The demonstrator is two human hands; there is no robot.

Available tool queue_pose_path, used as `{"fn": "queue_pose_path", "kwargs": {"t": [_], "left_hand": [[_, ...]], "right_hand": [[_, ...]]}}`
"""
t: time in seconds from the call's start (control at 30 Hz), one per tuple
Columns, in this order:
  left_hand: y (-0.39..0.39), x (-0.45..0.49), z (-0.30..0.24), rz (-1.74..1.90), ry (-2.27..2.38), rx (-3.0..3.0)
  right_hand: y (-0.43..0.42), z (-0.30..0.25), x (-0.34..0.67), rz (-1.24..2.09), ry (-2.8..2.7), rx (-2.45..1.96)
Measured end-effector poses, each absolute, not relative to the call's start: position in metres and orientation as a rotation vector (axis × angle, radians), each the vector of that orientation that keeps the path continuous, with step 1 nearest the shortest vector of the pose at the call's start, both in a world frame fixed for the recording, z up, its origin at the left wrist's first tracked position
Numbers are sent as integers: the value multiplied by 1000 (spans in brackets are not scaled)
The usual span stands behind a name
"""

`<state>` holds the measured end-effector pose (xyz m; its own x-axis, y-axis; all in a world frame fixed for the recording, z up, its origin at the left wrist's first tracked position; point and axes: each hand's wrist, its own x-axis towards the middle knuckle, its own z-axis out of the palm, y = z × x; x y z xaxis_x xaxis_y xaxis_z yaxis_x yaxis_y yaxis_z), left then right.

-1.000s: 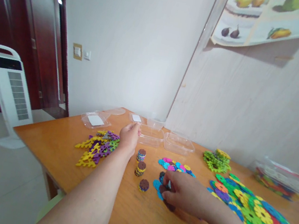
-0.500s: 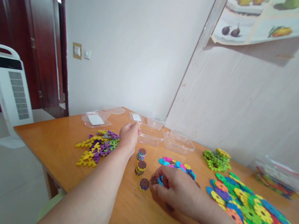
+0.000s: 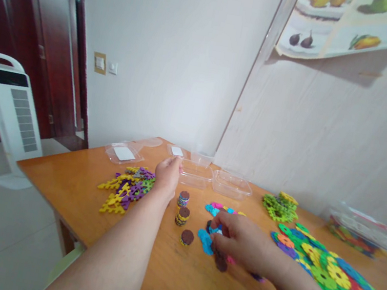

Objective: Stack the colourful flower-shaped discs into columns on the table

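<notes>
Left hand (image 3: 167,176): fingers curled beside a clear container (image 3: 195,182) at its 3 o'clock; grip cannot be determined. Right hand (image 3: 239,239): thumb and forefinger bent over loose discs (image 3: 205,242); hold cannot be determined. Disc stacks (image 3: 182,216) occupy the tabletop (image 3: 174,280) at its 9-to-10 o'clock.
</notes>
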<state>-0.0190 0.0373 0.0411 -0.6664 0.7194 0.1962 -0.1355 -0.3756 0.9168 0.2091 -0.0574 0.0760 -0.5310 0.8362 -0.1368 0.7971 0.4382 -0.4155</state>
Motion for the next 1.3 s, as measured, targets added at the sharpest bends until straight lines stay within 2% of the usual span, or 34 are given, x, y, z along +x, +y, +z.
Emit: {"fn": "queue_pose_path", "kwargs": {"t": [0.2, 1.03, 1.3], "left_hand": [[37, -21, 42, 2061, 1315, 809], [36, -25, 42, 2062, 1347, 821], [33, -24, 44, 2043, 1342, 805]], "right_hand": [[-58, 77, 222, 347, -2725, -1629], [-58, 67, 208, 327, -2697, -1658], [-59, 69, 203, 501, -2628, -1740]]}}
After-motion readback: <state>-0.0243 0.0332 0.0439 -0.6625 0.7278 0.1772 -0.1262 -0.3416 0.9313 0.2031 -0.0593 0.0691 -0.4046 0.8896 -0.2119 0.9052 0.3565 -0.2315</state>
